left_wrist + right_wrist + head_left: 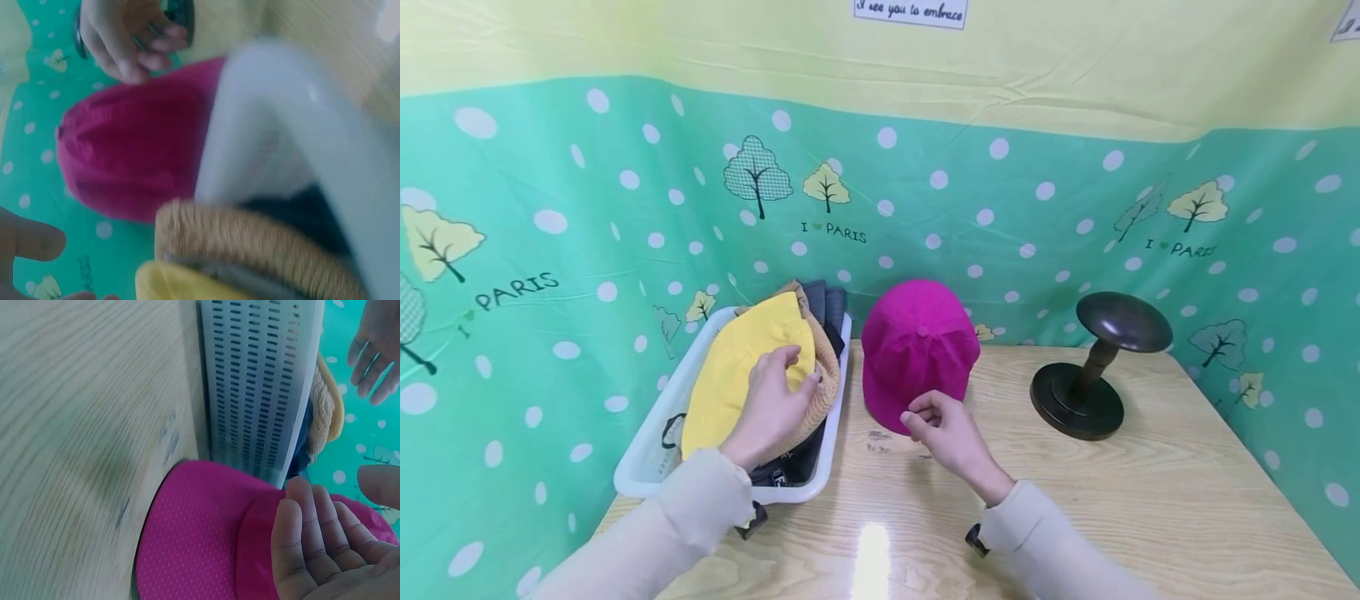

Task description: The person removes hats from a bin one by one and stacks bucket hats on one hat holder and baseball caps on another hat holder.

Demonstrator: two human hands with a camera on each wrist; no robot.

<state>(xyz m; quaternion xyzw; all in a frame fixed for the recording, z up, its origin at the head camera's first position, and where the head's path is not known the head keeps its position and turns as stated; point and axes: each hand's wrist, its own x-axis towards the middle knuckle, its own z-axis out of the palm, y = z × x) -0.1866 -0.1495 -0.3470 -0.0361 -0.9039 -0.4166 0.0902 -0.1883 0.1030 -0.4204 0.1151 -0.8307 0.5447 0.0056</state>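
- Fingers [786, 356] at left: relaxed, slightly bent, parted from thumb, gripping nothing. Left hand [769, 407] over yellow hat [736, 375]; can't tell if touching.
- Beneath it, white basket [837, 417] on left side of table [1187, 492]. Loaded with at least 2 hats: yellow on top, tan woven hat [829, 367] underneath, dark items [827, 304] packed around. Probably stacked like that to fit, hence heaped above rim.
- Just right of basket: magenta cap [917, 329], on table, crown up, brim toward near side. Likely set that way to hold shape and put brim within easy reach.
- At brim, right hand [951, 437]: relaxed, nearly straight in its wrist view, thumb apart, no hold on anything. Can't tell if touching cap; likely kept loose to avoid denting it.
- Far right: dark stand [1093, 371], upright, domed disc on post. Wide round base presumably for stability. Well apart from cap, probably for arm clearance.
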